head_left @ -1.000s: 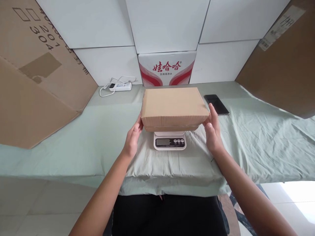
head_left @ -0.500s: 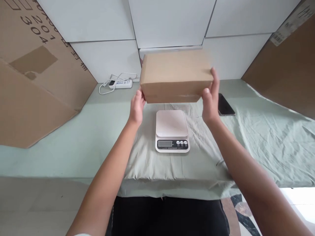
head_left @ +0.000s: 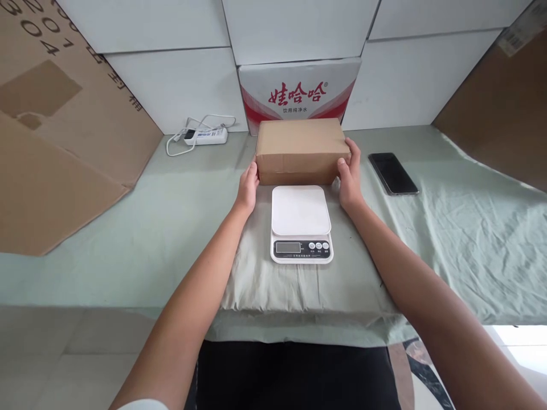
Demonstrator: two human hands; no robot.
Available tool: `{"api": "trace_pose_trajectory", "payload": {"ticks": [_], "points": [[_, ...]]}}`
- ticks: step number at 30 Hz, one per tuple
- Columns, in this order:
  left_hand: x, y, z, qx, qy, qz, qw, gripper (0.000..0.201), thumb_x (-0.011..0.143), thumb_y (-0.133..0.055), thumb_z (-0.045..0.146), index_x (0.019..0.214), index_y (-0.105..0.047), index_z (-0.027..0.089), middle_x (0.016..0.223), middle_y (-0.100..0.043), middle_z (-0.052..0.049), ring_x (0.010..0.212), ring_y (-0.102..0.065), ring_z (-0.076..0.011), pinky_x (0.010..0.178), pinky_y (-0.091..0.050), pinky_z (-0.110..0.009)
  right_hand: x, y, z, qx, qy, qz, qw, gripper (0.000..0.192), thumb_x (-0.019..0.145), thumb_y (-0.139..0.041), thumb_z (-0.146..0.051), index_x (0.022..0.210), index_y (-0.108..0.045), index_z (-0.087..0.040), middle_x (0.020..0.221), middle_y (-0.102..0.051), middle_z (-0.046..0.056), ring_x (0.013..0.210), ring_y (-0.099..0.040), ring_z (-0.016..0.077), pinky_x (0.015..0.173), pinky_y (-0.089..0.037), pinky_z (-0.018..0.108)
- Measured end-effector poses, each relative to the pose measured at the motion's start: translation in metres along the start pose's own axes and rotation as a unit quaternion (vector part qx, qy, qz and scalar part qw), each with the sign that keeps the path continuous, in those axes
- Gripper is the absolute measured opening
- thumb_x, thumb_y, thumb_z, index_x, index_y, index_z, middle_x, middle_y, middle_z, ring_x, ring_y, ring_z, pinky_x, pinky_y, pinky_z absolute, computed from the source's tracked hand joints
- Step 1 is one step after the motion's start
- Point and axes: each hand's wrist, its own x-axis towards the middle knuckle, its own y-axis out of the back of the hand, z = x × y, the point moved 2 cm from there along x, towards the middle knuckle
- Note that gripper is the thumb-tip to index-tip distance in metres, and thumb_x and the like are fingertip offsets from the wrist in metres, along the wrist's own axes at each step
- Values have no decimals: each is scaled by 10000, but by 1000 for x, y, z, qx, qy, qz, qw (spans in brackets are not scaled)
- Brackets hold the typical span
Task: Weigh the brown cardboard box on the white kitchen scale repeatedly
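A closed brown cardboard box [head_left: 301, 151] is gripped at both ends, just behind the scale. My left hand [head_left: 248, 185] holds its left end, with the thumb at the front corner and the other fingers mostly hidden. On the right end, my right hand [head_left: 350, 175] has its thumb on the front face and fingers along the side. The box appears to rest on the cloth. In front of it sits a white kitchen scale [head_left: 301, 225] with a bare platform, a small display and several buttons; its display looks blank.
A black phone [head_left: 393, 173] lies to the right. At the back left is a white power strip [head_left: 207, 135] with a cable. Behind the box stands a red-and-white carton [head_left: 299, 85]. Large cardboard sheets [head_left: 64, 148] flank the green cloth-covered table [head_left: 128, 250].
Both hands have lowered the cardboard box from the air to behind the scale. The red-and-white carton's printed front is now exposed.
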Motion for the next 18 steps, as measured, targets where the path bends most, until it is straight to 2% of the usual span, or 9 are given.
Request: {"api": "trace_pose_trajectory", "payload": {"ticks": [3, 6, 8, 11, 14, 18], "points": [[4, 14, 9, 9, -6, 23, 1000, 960, 1013, -502, 923, 1745, -564, 306, 1942, -423, -84, 1864, -282, -330, 1510, -279, -533, 2, 6, 12, 22, -6, 42, 999, 990, 970, -436, -984, 1801, -291, -465, 1670, -587, 121, 1582, -602, 416, 1281, -551, 744], [8, 44, 21, 23, -17, 64, 998, 917, 1085, -370, 851, 1838, -413, 329, 2009, -240, -16, 1890, -161, -249, 1529, -213, -461, 5, 24, 26, 29, -24, 122, 992, 932, 996, -374, -951, 1809, -246, -513, 1728, -516, 112, 1596, -610, 413, 1271, -549, 746], [11, 64, 27, 35, -28, 74, 996, 899, 1094, -323, 853, 1850, -386, 370, 2013, -223, 28, 1895, -92, -227, 1535, -182, -429, 8, 39, 34, 36, -39, 169, 984, 902, 1000, -379, -915, 1802, -247, -523, 1717, -513, 113, 1573, -638, 411, 1281, -533, 752], [14, 85, 30, 37, -45, 84, 995, 912, 1073, -335, 891, 1831, -431, 392, 2008, -245, 38, 1896, -56, -248, 1540, -174, -436, 9, 55, 40, 57, -58, 220, 972, 931, 964, -425, -884, 1789, -269, -481, 1670, -537, 128, 1528, -680, 407, 1286, -524, 752], [15, 90, 26, 38, -47, 93, 994, 947, 1059, -343, 907, 1825, -448, 359, 2014, -227, 7, 1896, -71, -269, 1537, -190, -456, 10, 55, 41, 55, -67, 232, 969, 944, 946, -402, -892, 1776, -303, -453, 1619, -565, 136, 1491, -708, 401, 1273, -535, 742], [15, 84, 19, 52, -40, 83, 994, 964, 1045, -337, 934, 1809, -471, 363, 2015, -220, 3, 1894, -72, -280, 1536, -182, -467, 7, 45, 35, 68, -71, 222, 970, 892, 944, -439, -890, 1721, -373, -457, 1597, -607, 123, 1461, -714, 398, 1275, -523, 760]]}}
